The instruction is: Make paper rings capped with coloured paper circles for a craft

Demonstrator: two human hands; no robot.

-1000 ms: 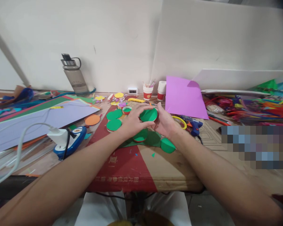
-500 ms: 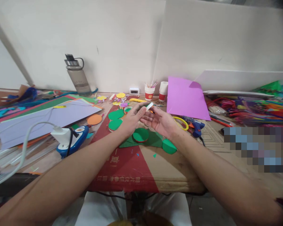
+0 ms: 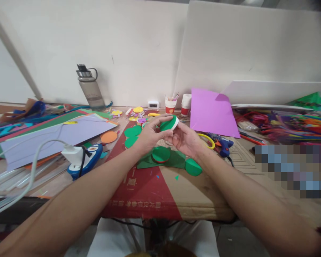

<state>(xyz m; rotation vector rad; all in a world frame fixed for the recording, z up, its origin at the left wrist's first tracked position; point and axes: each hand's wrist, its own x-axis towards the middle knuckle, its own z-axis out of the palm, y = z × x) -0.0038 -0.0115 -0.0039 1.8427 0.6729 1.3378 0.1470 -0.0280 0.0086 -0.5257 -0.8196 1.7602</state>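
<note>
Above the cardboard my two hands hold a small green disc (image 3: pixel 166 125) with a white rim, tilted so that its green face shows. My left hand (image 3: pixel 151 135) has its thumb below and fingers over the top edge of the disc. Around the right side of the rim curl the fingers of my right hand (image 3: pixel 186 138); part of its grip is hidden. Just below lies another green disc (image 3: pixel 161 154) on a piece of dark green sheet (image 3: pixel 175 160). Further green discs, one a green circle (image 3: pixel 193 167) near my right wrist, lie about.
A blue power strip (image 3: pixel 96 157) with a white plug and cable stands left, near a water bottle (image 3: pixel 90 91). A blue glue gun (image 3: pixel 224 147), a yellow tape ring (image 3: pixel 208 141) and a purple sheet (image 3: pixel 214 112) are on the right. Paper cups (image 3: pixel 170 106) stand at the back.
The disc has turned between my fingers: earlier mostly its white edge showed, now its green face is seen. Both hands stay close together in nearly the same place.
</note>
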